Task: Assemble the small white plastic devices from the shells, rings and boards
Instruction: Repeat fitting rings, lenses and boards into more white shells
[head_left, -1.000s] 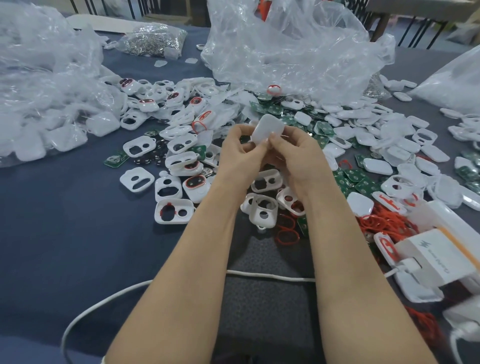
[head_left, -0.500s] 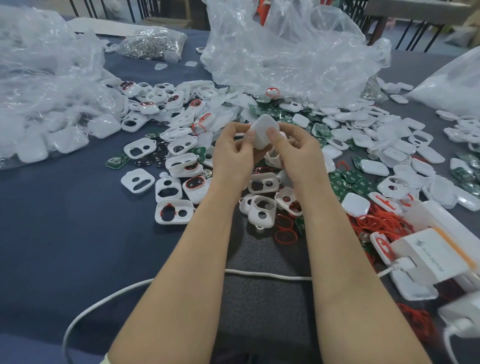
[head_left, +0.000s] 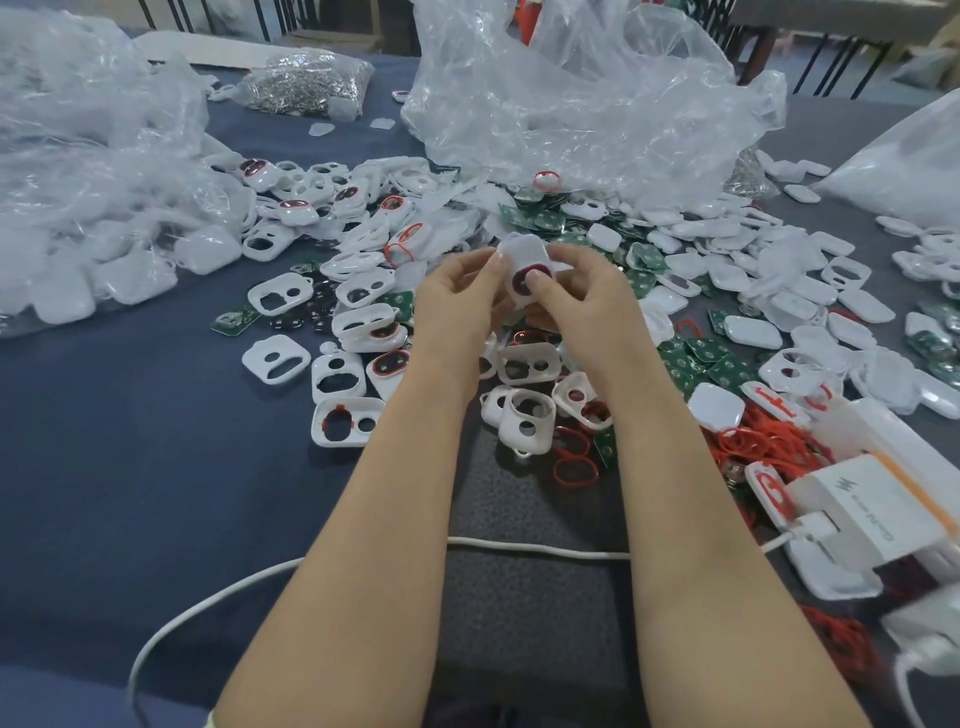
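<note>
White shell (head_left: 521, 252) in my grip
Left hand (head_left: 457, 299) and right hand (head_left: 587, 301) pinch it between them, at twelve o'clock.

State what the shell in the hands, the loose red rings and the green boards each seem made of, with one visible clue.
Shell, pinched between left hand and right hand: likely moulded plastic; white, smooth, slightly glossy, crisp-edged. Red rings: probably rubber or silicone; thin matt loops lying bent out of shape. Green boards: apparently circuit-board laminate; flat green with pale round pads.
</note>
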